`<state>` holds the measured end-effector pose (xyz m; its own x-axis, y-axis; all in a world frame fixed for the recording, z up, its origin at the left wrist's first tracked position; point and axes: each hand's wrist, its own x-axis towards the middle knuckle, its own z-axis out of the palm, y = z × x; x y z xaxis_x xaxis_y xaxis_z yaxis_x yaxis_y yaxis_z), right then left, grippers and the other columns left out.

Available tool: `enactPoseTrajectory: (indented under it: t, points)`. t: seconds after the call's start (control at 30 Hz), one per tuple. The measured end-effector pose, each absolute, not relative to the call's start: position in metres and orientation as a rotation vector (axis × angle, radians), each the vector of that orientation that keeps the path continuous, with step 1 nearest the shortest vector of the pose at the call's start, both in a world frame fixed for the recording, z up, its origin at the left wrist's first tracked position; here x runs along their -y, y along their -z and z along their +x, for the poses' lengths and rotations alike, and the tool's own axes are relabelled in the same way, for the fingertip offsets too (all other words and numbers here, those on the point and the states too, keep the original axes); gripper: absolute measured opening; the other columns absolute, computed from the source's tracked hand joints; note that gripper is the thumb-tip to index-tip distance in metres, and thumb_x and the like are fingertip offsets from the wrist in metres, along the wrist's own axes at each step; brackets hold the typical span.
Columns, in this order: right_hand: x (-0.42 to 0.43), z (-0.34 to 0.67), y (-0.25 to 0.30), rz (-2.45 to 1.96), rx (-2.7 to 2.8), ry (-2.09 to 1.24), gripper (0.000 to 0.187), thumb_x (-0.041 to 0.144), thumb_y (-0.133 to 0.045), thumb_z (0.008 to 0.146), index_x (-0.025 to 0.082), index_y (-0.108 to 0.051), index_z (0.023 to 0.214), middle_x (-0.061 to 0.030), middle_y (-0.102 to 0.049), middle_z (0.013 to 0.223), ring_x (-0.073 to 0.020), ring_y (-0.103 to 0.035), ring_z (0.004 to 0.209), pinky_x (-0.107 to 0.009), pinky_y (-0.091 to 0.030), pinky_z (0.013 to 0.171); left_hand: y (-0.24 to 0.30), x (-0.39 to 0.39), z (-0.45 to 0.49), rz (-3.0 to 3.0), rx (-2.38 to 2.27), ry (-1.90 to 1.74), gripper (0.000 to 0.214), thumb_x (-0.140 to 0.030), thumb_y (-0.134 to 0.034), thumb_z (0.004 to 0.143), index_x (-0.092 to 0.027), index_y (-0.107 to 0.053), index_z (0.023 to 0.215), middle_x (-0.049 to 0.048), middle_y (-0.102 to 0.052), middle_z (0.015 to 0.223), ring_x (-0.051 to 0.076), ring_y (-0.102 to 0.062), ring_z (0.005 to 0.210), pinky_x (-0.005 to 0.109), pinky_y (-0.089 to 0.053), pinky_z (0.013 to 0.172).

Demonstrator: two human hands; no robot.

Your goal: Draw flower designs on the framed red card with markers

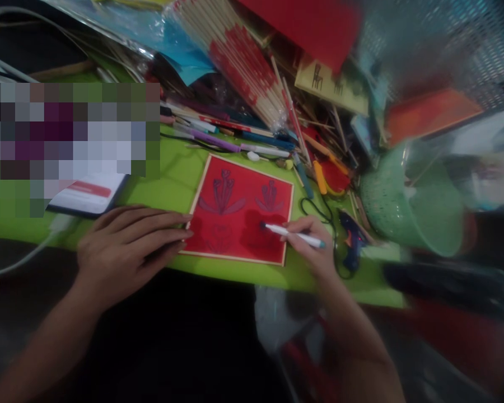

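A red square card [252, 218] with a pale raised border lies on the green tabletop. Dark flower drawings fill its upper half, and a fainter one shows at the lower left. My left hand [134, 238] rests flat at the card's left edge, fingers stretched out, fingertips on the border. In my right hand [313, 240] a white marker [296, 235] is pinched between the fingers. Its dark tip points left and is at the card's lower right part; whether it touches the surface is hard to tell.
Left of the card lies a phone [90, 193], partly pixelated, with a white cable [29, 268]. Pens [264, 150], orange-handled scissors [319, 176] and bundled sticks [239, 61] crowd the back. On the right are a glue gun [353, 243] and a green basket [403, 201].
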<state>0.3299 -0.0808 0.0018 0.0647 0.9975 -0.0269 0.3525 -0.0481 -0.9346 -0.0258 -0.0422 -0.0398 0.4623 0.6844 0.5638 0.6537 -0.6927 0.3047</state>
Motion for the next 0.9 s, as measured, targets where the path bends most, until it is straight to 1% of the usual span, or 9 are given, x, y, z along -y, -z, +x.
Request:
enactPoseTrajectory:
  t: [0.1,0.27,0.37,0.43,0.63,0.73,0.9]
  points:
    - [0.0826,0.3309,0.0004,-1.506,1.374,-1.006,0.016,0.037,-0.082,0.087,0.025,-0.074,0.093,-0.0023,-0.078,0.086,-0.0195,-0.074,0.079,-0.032,-0.056,0.071,0.0399,0.0421,-0.0258,2.659,-1.206,-1.044,0.011,-0.028,-0.069,0.099,-0.033,-0.075,0.108,-0.0041,-0.084,0.113,0.023,-0.077,0.097,0.042,-0.056,0.086]
    - [0.0818,0.3307,0.0003,-1.459,1.451,-1.03,0.014,0.036,-0.082,0.088,0.025,-0.074,0.091,-0.0019,-0.077,0.082,-0.0211,-0.077,0.085,-0.035,-0.059,0.08,0.0409,0.0419,-0.0256,2.665,-1.209,-1.054,0.012,-0.028,-0.07,0.098,-0.033,-0.074,0.108,-0.0041,-0.083,0.114,0.023,-0.077,0.098,0.043,-0.056,0.088]
    - [0.0818,0.3311,-0.0002,-1.462,1.481,-1.045,0.013,0.035,-0.082,0.088,0.026,-0.074,0.091,-0.0011,-0.078,0.082,-0.0206,-0.077,0.085,-0.036,-0.06,0.084,0.0398,0.0421,-0.0257,2.668,-1.202,-1.05,0.012,-0.026,-0.071,0.097,-0.032,-0.074,0.107,-0.0025,-0.084,0.114,0.024,-0.078,0.097,0.043,-0.056,0.088]
    - [0.0823,0.3315,-0.0003,-1.468,1.494,-1.051,0.013,0.035,-0.082,0.089,0.026,-0.074,0.092,-0.001,-0.078,0.082,-0.0206,-0.076,0.085,-0.037,-0.06,0.084,0.0388,0.0424,-0.0258,2.665,-1.199,-1.041,0.013,-0.024,-0.071,0.096,-0.031,-0.075,0.107,-0.0014,-0.084,0.114,0.025,-0.078,0.097,0.044,-0.056,0.088]
    - [0.0819,0.3311,-0.0017,-1.483,1.529,-1.068,0.014,0.038,-0.08,0.09,0.026,-0.072,0.092,-0.0006,-0.079,0.078,-0.0203,-0.076,0.081,-0.038,-0.06,0.085,0.038,0.0429,-0.0259,2.647,-1.204,-1.041,0.015,-0.024,-0.071,0.096,-0.032,-0.075,0.107,-0.0021,-0.084,0.114,0.025,-0.078,0.097,0.044,-0.056,0.087]
    - [0.0808,0.3299,-0.0038,-1.485,1.54,-1.067,0.013,0.036,-0.08,0.09,0.026,-0.073,0.091,-0.0003,-0.08,0.079,-0.0191,-0.075,0.077,-0.036,-0.06,0.083,0.0384,0.043,-0.0263,2.647,-1.189,-1.035,0.015,-0.023,-0.071,0.095,-0.032,-0.074,0.108,-0.0018,-0.084,0.115,0.025,-0.078,0.098,0.043,-0.056,0.087]
    - [0.0799,0.3288,-0.0049,-1.496,1.565,-1.028,0.01,0.032,-0.08,0.088,0.025,-0.073,0.089,-0.0013,-0.079,0.077,-0.0218,-0.078,0.087,-0.035,-0.059,0.08,0.0384,0.043,-0.0261,2.659,-1.188,-1.051,0.017,-0.021,-0.073,0.094,-0.031,-0.075,0.108,-0.0008,-0.084,0.114,0.025,-0.077,0.099,0.043,-0.055,0.088]
